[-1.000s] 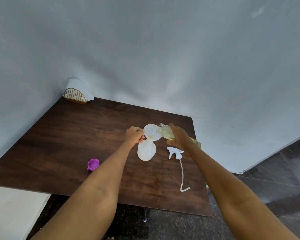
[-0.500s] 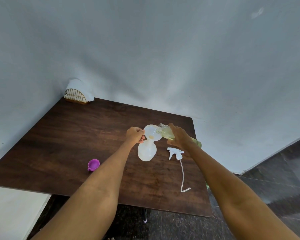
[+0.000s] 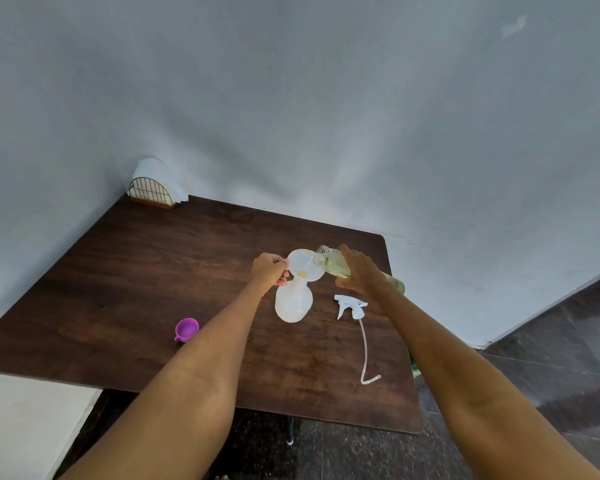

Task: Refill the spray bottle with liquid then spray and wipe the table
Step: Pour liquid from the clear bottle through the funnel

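The table (image 3: 153, 292) is dark, matt wood grain. The spray bottle (image 3: 293, 301) and funnel (image 3: 305, 265) look like translucent, frosted plastic. The napkin holder (image 3: 151, 192) is probably gold wire.

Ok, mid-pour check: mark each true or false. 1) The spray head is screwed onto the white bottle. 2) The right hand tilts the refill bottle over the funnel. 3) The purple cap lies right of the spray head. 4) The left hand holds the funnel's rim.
1) False: the spray head lies on the table, apart from the white bottle.
2) True: the right hand tilts the refill bottle over the funnel.
3) False: the purple cap lies far to its left.
4) True: the left hand pinches it.
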